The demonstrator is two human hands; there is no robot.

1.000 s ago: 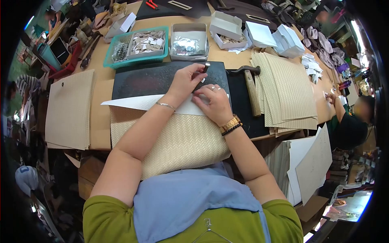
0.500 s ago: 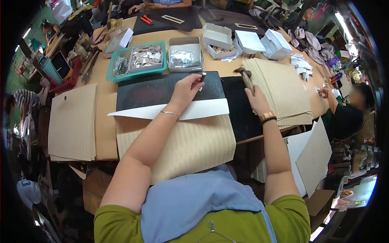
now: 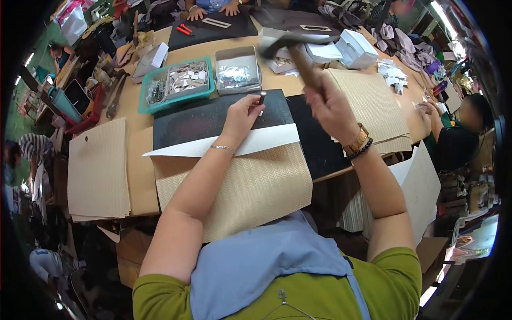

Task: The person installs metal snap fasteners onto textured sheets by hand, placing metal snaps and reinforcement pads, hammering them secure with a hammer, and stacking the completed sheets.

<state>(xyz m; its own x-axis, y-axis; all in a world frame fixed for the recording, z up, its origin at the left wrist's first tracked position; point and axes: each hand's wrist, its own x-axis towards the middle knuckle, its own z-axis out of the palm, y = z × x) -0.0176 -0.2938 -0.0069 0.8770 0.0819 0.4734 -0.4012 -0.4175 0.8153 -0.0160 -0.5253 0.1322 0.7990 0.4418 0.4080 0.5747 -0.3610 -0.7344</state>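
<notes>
My left hand (image 3: pixel 242 118) pinches a short metal punch (image 3: pixel 263 97), held upright over the black board (image 3: pixel 186 118). A small white piece shows at the punch's lower end; the exact contact is hidden. Raised above the board's right side, my right hand (image 3: pixel 335 113) is wrapped round the wooden handle of a hammer (image 3: pixel 305 68), whose head is blurred by motion. A woven straw-coloured sheet (image 3: pixel 250 186) lies under my left forearm, hanging over the table edge toward my lap. Its far edge is folded back, showing a white underside (image 3: pixel 274 137).
Behind the board stand a teal basket (image 3: pixel 143 102) of small pieces and a grey box (image 3: pixel 261 85) with silvery packets. Woven sheets are stacked at left (image 3: pixel 98 170) and right (image 3: pixel 373 101). A co-worker (image 3: pixel 461 141) sits at right; another person's hands (image 3: pixel 230 9) rest across the table.
My right hand has lifted the hammer up and leftward, toward the punch. My left hand stays at nearly the same place. Across the table, the other person's hands now lie flat.
</notes>
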